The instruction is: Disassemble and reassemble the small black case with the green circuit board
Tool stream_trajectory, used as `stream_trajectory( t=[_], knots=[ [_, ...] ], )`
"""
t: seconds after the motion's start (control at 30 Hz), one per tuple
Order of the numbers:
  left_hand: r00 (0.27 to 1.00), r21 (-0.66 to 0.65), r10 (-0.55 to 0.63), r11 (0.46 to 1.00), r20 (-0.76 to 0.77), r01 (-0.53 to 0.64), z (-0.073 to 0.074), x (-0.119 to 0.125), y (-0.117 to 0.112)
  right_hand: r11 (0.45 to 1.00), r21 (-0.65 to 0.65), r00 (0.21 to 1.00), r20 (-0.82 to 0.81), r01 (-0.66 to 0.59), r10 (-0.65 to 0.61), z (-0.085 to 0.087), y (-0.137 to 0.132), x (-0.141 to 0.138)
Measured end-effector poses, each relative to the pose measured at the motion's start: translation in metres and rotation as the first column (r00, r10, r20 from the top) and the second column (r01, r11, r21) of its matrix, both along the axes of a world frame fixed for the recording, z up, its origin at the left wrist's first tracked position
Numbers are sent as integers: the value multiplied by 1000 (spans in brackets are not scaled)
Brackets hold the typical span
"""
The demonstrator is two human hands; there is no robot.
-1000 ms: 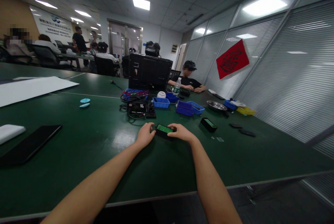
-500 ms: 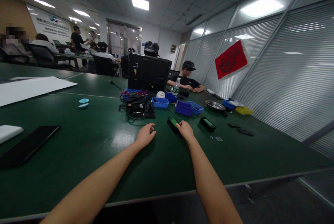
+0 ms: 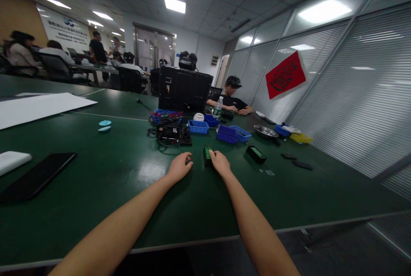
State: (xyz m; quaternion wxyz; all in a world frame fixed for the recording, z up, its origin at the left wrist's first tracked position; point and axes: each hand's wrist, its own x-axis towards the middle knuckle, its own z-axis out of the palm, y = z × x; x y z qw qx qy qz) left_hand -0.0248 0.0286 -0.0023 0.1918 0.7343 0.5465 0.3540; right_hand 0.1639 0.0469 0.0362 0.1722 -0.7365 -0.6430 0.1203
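My right hand (image 3: 221, 163) grips the near right side of a black box with a green circuit board (image 3: 207, 155) showing in its open top. The thumb lies over the board, and the fingers on the far side are partly hidden. To the left, my left hand (image 3: 180, 165) rests on the table, loosely curled with thumb and fingers apart, and nothing shows in it. A second black box with a green board (image 3: 256, 154) lies to the right of my right hand, untouched.
Blue trays (image 3: 198, 127), a baseball (image 3: 198, 117), a black device with cables (image 3: 167, 133) and a monitor (image 3: 184, 89) stand beyond my hands. A metal bowl (image 3: 266, 131) sits farther right. A co-worker (image 3: 233, 96) sits at the table's far end.
My right hand has shifted left with the box, bringing it closer to my left hand. The box has turned slightly. My left hand has stayed almost still.
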Motion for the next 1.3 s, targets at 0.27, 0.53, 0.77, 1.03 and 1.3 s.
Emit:
stream_trajectory(
  t=[0.27,0.53,0.77,1.03,1.3],
  knots=[
    [1000,14,1,1000,-12,-1,0,0,-1,992,88,995,-38,-93,97,-4,-8,-22],
    [992,14,-107,994,-64,108,3,2,-3,970,212,945,-275,-123,180,-16,-9,-36],
    [983,10,-134,991,-128,136,6,2,-7,930,359,961,-219,-80,168,-16,-13,-36],
    [996,0,-57,998,-62,57,3,0,-3,945,320,998,1,-61,64,-8,-12,-24],
    [998,-26,-65,998,-14,65,-1,-1,1,989,139,992,115,-60,44,-10,-14,-31]
  ],
)
